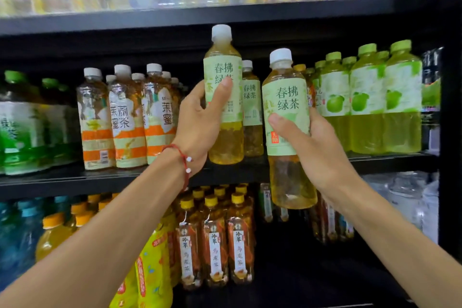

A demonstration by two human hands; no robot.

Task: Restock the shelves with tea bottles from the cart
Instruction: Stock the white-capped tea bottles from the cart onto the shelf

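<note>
- left hand (197, 127) grips left bottle (222, 65) at its label, raised before the shelf (62, 182) gap.
- right hand (315, 150) wraps right bottle (287, 100) mid-body, nearer.
- full, so likely heavyish, smooth, slightly squeezable: hold the waist, not the cap.

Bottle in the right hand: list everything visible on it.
Clear plastic tea bottle, white screw cap, pale green label with dark Chinese characters, nearly full of yellow-amber liquid. Upright, top leaning slightly left, held in the air before the black shelf edge. The right hand grips its lower label, thumb across the front.
</note>
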